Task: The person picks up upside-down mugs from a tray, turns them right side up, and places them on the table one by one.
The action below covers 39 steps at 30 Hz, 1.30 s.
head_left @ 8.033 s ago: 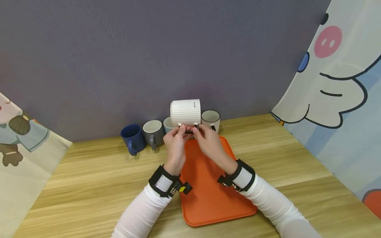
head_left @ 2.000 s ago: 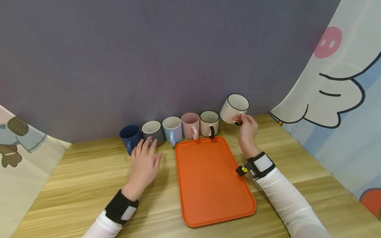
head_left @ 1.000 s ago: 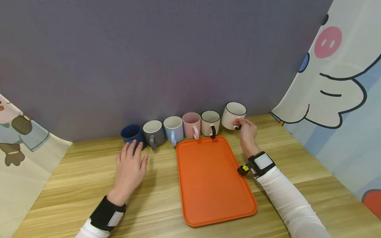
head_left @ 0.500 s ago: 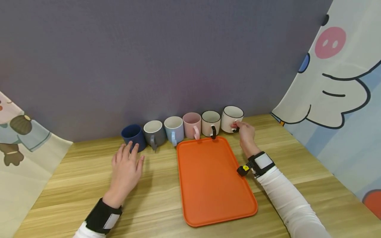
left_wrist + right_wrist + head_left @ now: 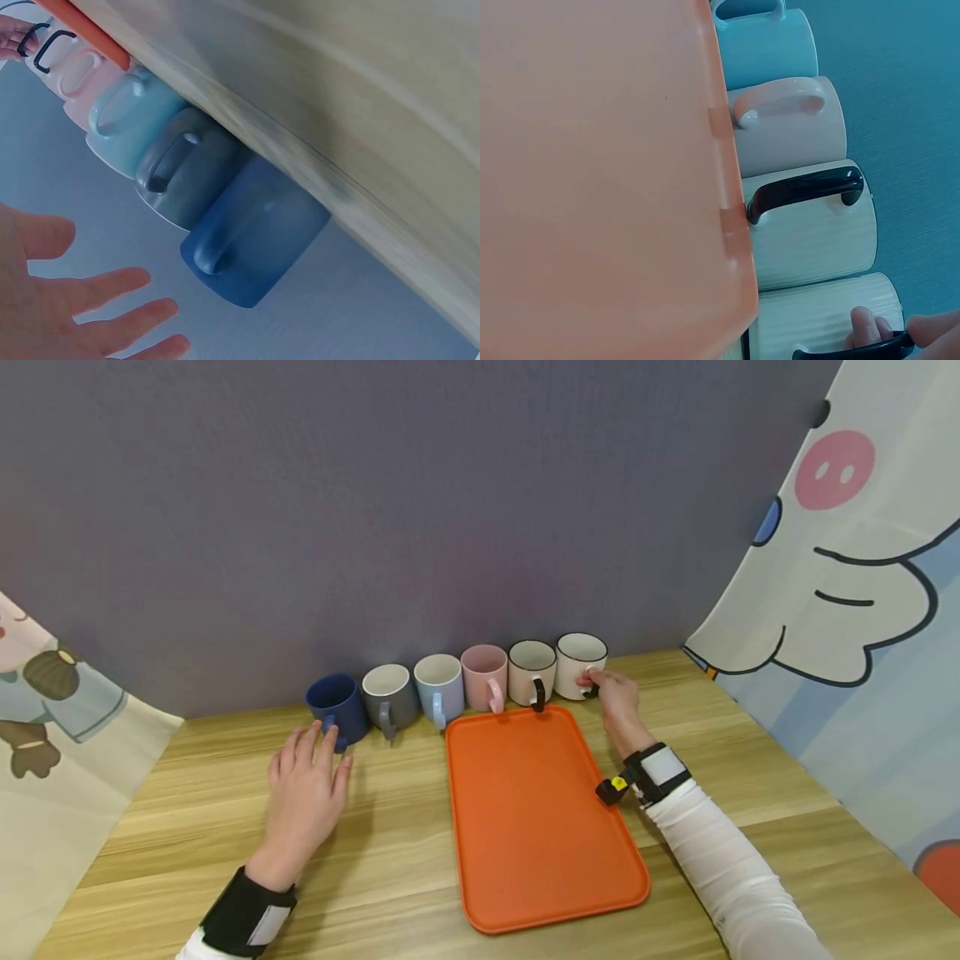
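At the right end of a mug row, a white ribbed mug with a black rim (image 5: 581, 652) stands upright on the table. My right hand (image 5: 619, 703) pinches its black handle; the right wrist view shows fingers (image 5: 864, 327) through the handle loop. Directly left of it is a cream mug with a black handle (image 5: 527, 681). My left hand (image 5: 302, 793) hovers with fingers spread, nearest to the dark blue mug (image 5: 350, 712) at the row's left end. The left wrist view shows that hand apart from the dark blue mug (image 5: 262, 232), holding nothing.
A grey mug (image 5: 400, 706), a light blue mug (image 5: 448, 689) and a pink mug (image 5: 476, 681) fill the middle of the row. In front lies an orange tray (image 5: 543, 818) on the wooden table (image 5: 390, 860). A grey wall panel (image 5: 450, 510) rises behind.
Earlier, both hands held the white mug sideways in the air. My right hand has since lowered it onto the table at the row's right end. My left hand has drawn away leftward, toward me.
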### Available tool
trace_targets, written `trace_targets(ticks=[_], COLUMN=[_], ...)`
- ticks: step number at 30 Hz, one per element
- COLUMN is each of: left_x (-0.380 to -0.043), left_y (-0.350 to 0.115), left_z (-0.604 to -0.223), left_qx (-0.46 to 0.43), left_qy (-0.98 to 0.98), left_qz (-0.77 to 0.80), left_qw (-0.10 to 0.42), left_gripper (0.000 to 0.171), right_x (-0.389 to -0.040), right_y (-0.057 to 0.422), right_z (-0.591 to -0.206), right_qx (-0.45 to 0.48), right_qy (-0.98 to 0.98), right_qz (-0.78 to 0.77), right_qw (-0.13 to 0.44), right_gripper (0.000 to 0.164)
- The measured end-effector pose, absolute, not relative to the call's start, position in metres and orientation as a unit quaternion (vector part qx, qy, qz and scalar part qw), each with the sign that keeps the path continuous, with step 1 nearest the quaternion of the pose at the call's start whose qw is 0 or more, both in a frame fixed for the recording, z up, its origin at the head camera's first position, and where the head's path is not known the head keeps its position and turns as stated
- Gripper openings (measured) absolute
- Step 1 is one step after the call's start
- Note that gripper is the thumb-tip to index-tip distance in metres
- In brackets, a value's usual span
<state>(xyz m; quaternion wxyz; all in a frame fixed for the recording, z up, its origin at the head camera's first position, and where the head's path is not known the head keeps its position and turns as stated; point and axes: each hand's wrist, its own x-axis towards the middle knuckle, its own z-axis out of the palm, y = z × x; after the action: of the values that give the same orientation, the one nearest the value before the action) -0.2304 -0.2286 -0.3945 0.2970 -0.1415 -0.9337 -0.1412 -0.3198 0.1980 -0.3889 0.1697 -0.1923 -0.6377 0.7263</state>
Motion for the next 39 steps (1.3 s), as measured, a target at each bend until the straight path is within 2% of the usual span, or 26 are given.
trace_targets(ticks=[29,39], left_x=[-0.228,-0.227], left_y=[-0.229,-0.228], left_z=[-0.393,-0.393], left_qx=[-0.145,-0.144], left_qy=[-0.933,-0.935], left_qz=[-0.136,-0.137], left_qw=[0.3,0.293], left_gripper=[0.045,0.044], right_x=[-0.32,-0.313], right_y=[0.2,0.208], right_z=[-0.388,-0.38], right_qx=[-0.171,-0.158], right_qy=[-0.677,-0.785], right_qz=[0.698,0.594], right_qw=[0.157,0.077], right_gripper=[0.031,0.041])
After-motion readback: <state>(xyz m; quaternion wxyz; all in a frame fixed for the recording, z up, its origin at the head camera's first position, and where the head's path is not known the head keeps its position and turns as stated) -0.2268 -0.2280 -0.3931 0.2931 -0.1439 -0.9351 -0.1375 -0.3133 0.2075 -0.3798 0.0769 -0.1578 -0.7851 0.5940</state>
